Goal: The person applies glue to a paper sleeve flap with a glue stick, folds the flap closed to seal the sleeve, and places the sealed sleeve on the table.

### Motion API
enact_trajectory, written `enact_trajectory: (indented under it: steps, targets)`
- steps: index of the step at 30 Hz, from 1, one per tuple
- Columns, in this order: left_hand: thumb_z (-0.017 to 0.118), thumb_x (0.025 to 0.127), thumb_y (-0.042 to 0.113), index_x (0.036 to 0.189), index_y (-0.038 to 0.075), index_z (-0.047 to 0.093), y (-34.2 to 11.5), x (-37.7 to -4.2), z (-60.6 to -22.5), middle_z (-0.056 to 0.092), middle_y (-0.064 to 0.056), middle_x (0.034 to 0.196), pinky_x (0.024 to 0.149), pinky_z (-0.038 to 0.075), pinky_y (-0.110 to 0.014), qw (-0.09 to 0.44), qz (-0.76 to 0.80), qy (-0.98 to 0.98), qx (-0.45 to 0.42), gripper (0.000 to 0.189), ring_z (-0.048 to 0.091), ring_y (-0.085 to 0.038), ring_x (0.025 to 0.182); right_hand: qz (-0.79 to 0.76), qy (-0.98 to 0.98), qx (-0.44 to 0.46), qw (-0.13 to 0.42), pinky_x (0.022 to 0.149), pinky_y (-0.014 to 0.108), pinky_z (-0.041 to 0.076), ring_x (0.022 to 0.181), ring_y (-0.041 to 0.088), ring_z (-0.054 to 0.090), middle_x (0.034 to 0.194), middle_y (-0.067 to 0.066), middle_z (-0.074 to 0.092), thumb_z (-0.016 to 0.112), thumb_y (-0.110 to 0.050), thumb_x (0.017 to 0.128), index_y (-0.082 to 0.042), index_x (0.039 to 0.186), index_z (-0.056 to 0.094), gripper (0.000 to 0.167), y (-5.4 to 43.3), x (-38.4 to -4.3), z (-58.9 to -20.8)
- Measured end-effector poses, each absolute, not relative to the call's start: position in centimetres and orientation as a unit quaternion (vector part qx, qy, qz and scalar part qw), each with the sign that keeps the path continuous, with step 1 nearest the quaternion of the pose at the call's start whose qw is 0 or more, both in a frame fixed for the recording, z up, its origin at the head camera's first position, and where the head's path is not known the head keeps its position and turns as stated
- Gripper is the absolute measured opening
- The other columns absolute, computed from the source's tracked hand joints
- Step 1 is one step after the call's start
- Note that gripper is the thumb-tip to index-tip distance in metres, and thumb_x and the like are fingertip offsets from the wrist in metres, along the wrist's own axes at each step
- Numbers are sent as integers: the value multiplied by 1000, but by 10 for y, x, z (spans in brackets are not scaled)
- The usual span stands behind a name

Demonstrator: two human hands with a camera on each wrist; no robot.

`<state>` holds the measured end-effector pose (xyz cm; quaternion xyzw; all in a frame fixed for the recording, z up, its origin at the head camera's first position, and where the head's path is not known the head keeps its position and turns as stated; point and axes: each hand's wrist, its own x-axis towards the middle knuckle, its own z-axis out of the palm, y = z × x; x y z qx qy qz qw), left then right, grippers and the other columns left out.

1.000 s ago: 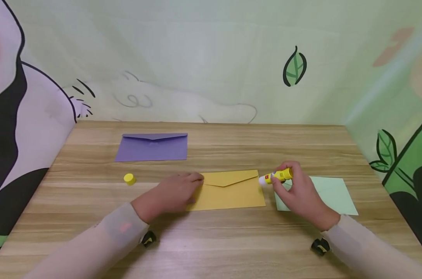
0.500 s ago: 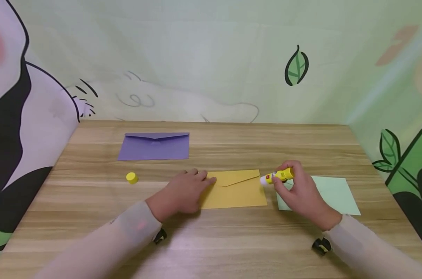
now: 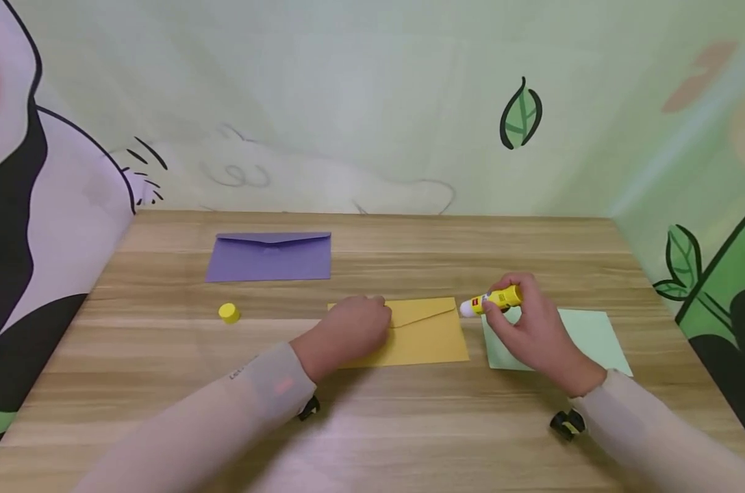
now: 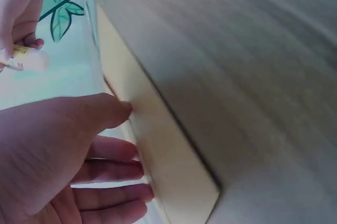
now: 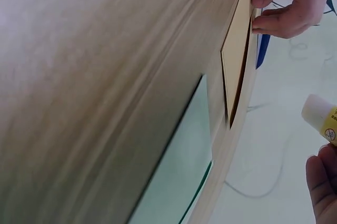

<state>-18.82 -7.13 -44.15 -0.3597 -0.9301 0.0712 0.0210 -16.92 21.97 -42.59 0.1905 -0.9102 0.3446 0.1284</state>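
A yellow envelope [image 3: 431, 342] lies flap side up on the wooden table. My left hand [image 3: 350, 329] reaches over its left part, covering some of the flap. In the left wrist view, thumb and fingertips touch the envelope's surface [image 4: 168, 166], fingers slightly bent. To the right, my right hand [image 3: 541, 335] holds an uncapped glue stick [image 3: 503, 298] between thumb and fingers. The white tip points left, raised near the envelope's right edge. The yellow cap [image 3: 229, 313] stands alone on the left of the table.
A purple envelope [image 3: 268, 263] lies at the back left, its flap slightly lifted. Partly beneath my right hand in the head view is a mint green envelope [image 3: 591, 342]. A printed cloth backdrop [image 3: 360, 103] rises behind the table [image 3: 409, 438].
My left hand has slid rightward along the yellow envelope's flap, from its left edge toward the middle. The right hand stays nearly in place with the glue stick, slightly raised.
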Motion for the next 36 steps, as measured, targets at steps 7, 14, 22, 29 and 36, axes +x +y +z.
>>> enact_trajectory:
  steps: [7,14,22,29,36]
  targets:
    - [51,100,18,141,29,58,-64,-187,-449,65,-6,119,68,57,-39,-10,106,-934,-340,43,63,-26,85,333,-915,191,124,48,24,45,70,16,55,102,10,65,66,-13,95,-6,117,43,33,218,-172,-425]
    - [50,98,12,130,11,65,-54,-190,-452,60,1,130,75,56,-34,12,127,-913,-388,36,61,-23,96,327,-915,198,133,49,25,45,66,15,54,98,10,65,68,-13,94,-6,118,44,35,217,-176,-426]
    - [53,95,20,138,12,54,-39,-195,-453,63,-5,120,70,53,-34,-21,114,-911,-395,44,59,-23,85,331,-912,206,127,51,24,47,72,15,57,101,8,64,67,-13,95,-6,117,43,34,216,-177,-426]
    - [53,97,23,135,16,58,-19,-189,-450,59,-1,121,56,54,-29,14,170,-913,-370,39,57,-22,84,330,-912,204,131,51,24,46,67,15,54,95,8,64,67,-12,94,-6,116,44,32,219,-178,-427]
    - [54,96,22,135,20,54,-10,-191,-446,54,5,131,60,55,-31,-12,153,-916,-370,39,55,-22,94,336,-913,195,122,49,24,44,67,16,53,94,9,64,67,-14,95,-7,116,44,32,219,-177,-431]
